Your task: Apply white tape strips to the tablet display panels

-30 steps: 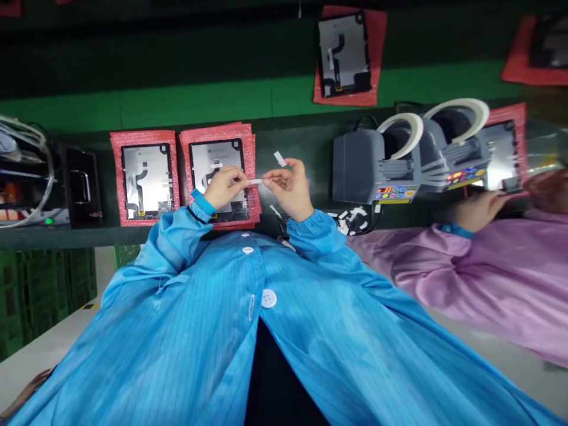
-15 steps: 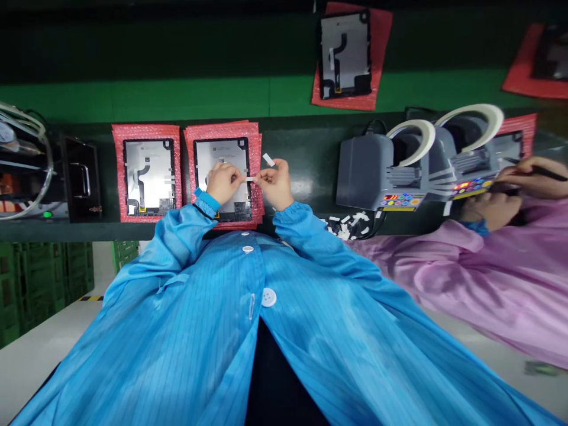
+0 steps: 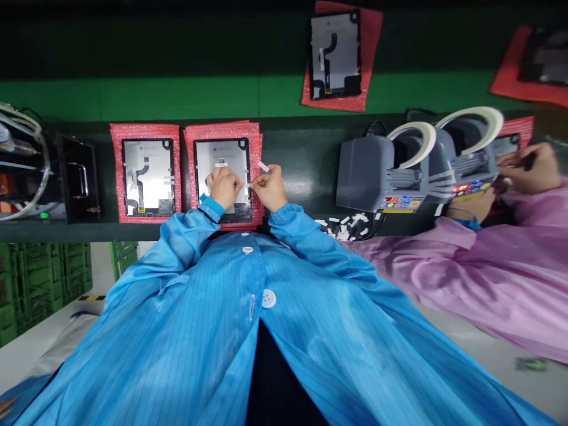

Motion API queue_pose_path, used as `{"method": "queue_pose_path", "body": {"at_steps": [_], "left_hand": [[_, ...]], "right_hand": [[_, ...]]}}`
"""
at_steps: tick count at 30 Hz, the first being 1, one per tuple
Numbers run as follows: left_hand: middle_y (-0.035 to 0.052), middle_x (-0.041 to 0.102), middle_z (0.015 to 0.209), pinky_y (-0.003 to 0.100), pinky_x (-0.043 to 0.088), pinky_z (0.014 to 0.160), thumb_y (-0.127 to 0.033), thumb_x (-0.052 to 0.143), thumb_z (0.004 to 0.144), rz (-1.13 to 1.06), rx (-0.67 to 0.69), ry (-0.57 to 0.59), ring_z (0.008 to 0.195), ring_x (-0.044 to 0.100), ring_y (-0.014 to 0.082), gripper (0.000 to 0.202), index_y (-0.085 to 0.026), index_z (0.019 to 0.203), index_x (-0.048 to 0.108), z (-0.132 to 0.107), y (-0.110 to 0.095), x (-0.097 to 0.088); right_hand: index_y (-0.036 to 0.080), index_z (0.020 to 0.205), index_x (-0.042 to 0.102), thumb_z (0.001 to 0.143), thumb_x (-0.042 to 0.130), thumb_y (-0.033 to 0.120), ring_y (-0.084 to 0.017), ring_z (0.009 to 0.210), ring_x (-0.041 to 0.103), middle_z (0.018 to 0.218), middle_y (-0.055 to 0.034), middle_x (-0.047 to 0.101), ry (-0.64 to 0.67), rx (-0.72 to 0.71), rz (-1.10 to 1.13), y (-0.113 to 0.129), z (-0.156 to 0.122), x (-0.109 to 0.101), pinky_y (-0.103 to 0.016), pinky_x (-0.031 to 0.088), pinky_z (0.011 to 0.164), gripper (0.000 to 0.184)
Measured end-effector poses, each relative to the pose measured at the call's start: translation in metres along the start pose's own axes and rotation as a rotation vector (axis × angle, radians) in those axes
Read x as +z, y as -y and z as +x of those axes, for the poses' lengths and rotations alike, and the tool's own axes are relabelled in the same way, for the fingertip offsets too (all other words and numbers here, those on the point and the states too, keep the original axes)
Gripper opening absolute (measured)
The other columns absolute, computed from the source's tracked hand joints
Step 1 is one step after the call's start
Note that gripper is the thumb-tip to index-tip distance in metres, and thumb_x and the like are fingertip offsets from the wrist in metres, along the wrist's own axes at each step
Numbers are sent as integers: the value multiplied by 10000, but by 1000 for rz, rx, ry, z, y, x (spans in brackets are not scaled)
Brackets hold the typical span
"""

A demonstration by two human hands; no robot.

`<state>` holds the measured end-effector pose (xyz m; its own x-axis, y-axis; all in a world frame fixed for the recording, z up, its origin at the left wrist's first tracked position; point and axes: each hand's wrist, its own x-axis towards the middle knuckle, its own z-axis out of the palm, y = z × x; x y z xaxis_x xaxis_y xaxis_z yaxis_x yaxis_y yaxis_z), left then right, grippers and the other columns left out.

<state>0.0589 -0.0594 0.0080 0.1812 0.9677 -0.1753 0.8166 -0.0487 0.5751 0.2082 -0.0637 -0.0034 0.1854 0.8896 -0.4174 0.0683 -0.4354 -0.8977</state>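
Observation:
My left hand is over a tablet screen panel, its thumb and finger pinched at one end of a small white strip. At the strip's other end, my right hand pinches near the panel's right edge. A second white tab sticks up from between the right hand's fingers. Just beyond my left fingertips, a white piece shows against the panel; whether it is stuck there or held is unclear. The panel lies face down on red bubble wrap, its middle partly hidden by my hand.
Another panel on red bubble wrap lies to the left. Two grey tape dispensers stand at right, with scattered white strips before them. A co-worker's hands work beyond. A further panel sits on the green strip behind.
My hands have shifted slightly downward, and the right hand has turned a little, with its tab now tilted lower. Less of the strip shows between my fingertips. The co-worker's hands have moved left.

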Motion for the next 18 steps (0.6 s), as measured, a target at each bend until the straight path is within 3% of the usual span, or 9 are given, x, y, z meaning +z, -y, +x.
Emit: {"method": "queue_pose_path", "body": {"at_steps": [7,12,14,18], "left_hand": [[146,617,1027,550,339,943,-304,632,843,69,-51,40,1145,467,391,204,-177,686,602,-5,-11,-7],[130,620,1038,515,343,943,-302,630,850,59,-90,-1,1134,475,362,133,-193,773,635,-6,-7,-13],[107,628,996,482,356,930,-304,608,871,-1,-84,-45,1096,490,328,114,-206,829,647,-3,-3,-17],[60,633,895,411,378,910,-333,570,910,-146,62,-36,988,521,257,152,-213,864,652,10,0,-24]], "right_hand": [[249,889,402,567,666,9,-90,552,463,570,143,441,-9,19,-63,-3,4,1,-212,334,591,480],[246,874,413,533,760,63,-67,549,387,587,147,382,-48,42,-15,-2,7,-13,-190,298,567,520],[241,852,430,592,734,96,-66,545,380,586,138,399,0,16,27,4,6,-18,-190,306,569,425],[217,777,507,668,642,74,-73,561,412,583,107,449,255,-78,-45,24,-1,-20,-209,333,599,225]]}}
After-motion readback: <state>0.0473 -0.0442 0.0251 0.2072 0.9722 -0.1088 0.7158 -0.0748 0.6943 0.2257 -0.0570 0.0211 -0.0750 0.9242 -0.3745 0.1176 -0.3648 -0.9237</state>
